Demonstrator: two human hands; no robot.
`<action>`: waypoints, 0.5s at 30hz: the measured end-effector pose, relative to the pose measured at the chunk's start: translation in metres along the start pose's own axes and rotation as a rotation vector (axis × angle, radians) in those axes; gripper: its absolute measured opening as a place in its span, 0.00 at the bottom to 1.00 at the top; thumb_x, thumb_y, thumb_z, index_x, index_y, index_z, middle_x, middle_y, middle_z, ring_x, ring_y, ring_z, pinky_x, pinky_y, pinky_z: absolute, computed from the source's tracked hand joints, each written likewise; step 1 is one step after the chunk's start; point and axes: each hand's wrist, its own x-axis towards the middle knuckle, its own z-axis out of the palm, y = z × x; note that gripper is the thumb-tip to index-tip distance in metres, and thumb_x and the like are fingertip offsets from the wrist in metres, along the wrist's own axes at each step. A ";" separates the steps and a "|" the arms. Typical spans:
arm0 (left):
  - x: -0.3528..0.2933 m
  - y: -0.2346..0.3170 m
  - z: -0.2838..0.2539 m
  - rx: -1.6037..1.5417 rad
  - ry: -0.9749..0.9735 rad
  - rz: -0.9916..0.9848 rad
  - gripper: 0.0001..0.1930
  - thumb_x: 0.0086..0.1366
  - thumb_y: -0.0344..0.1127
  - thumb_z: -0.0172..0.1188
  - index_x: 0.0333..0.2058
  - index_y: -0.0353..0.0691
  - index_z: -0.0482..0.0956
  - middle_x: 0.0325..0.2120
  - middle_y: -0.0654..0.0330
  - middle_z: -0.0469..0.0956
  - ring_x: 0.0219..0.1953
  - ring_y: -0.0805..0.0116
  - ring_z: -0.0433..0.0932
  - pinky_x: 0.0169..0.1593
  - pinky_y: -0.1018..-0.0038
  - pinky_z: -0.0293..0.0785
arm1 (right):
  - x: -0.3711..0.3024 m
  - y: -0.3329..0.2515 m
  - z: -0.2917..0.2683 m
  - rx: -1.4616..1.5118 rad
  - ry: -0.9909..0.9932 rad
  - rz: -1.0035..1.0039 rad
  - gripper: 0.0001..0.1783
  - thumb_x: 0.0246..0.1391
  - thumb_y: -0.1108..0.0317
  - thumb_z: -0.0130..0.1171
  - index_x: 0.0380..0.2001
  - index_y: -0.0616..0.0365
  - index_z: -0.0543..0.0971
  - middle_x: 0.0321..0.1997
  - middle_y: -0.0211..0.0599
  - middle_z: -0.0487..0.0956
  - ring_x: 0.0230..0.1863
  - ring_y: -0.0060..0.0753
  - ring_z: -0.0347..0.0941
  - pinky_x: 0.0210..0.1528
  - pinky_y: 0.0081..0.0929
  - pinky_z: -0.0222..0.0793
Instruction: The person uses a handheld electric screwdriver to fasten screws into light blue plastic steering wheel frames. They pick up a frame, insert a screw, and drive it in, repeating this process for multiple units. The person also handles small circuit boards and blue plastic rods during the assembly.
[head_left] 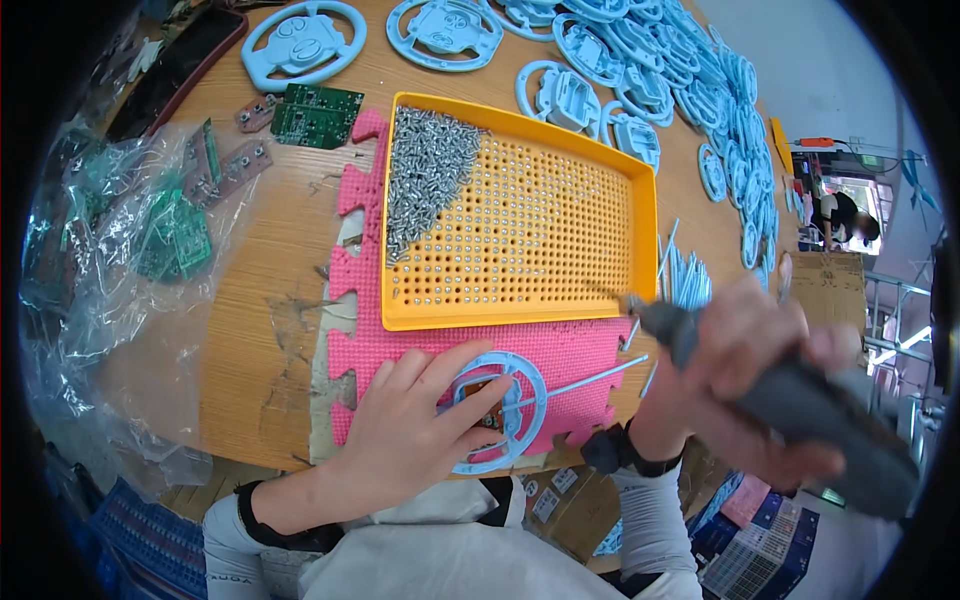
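My left hand (425,420) lies palm down over a small light-blue toy steering wheel (538,385), holding it against the pink foam mat (590,358). Between its fingers a brown circuit board (484,400) shows inside the wheel; the rest is hidden. A thin light-blue strand (590,380) runs from the wheel toward the right. My right hand (750,365), blurred, is wrapped round a dark grey electric screwdriver (825,420). The tool's tip points left, over the lower right corner of a yellow screw tray (520,318). Silver screws (425,165) are heaped at the tray's left end, and many sit in its holes.
Light-blue steering wheel shells (445,35) line the far side and pile up at the right (640,60). Green circuit boards (318,116) and a clear plastic bag (130,340) lie left, near a dark phone (180,75). More light-blue strands (688,280) lie right of the tray.
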 end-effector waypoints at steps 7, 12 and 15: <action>-0.001 0.001 0.001 0.052 0.038 0.028 0.26 0.45 0.46 0.69 0.45 0.48 0.80 0.51 0.59 0.69 0.33 0.62 0.64 0.38 0.70 0.65 | 0.018 0.068 -0.008 -0.002 0.172 0.052 0.36 0.56 0.34 0.41 0.41 0.60 0.69 0.12 0.34 0.65 0.11 0.26 0.60 0.14 0.21 0.55; 0.001 0.002 -0.002 0.036 0.007 0.014 0.26 0.44 0.45 0.69 0.46 0.48 0.80 0.51 0.58 0.69 0.33 0.62 0.65 0.38 0.70 0.66 | 0.017 0.078 -0.011 -0.022 0.199 0.101 0.35 0.56 0.34 0.40 0.39 0.60 0.70 0.11 0.34 0.64 0.10 0.27 0.59 0.14 0.21 0.55; 0.002 0.004 -0.004 0.021 -0.015 0.000 0.26 0.45 0.45 0.69 0.46 0.48 0.80 0.51 0.58 0.70 0.33 0.62 0.66 0.39 0.69 0.66 | 0.015 0.078 -0.012 -0.003 0.211 0.134 0.34 0.56 0.35 0.41 0.38 0.60 0.70 0.11 0.35 0.65 0.10 0.27 0.59 0.14 0.21 0.55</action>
